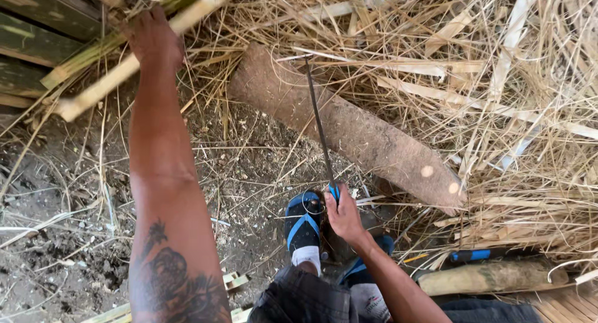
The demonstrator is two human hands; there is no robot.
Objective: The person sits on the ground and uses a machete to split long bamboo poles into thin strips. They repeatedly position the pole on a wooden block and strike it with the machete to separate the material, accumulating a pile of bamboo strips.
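Note:
My left hand (pixel 152 38) reaches far up to the top left and grips a pale split bamboo strip (pixel 118 72) that runs diagonally among green bamboo pieces. My right hand (pixel 344 216) is low in the middle, closed on the blue handle of a long thin blade (pixel 319 123). The blade points up and away, and its tip rests on a thick brown log (pixel 349 130) lying diagonally on the ground.
Dry straw and pale bamboo shavings (pixel 498 80) pile up at the right and top. Bare dirt (pixel 62 223) lies at left. My foot in a blue sandal (pixel 303 226) stands beside the log. A second blue-handled tool (pixel 473 255) and a short log (pixel 492 276) lie at lower right.

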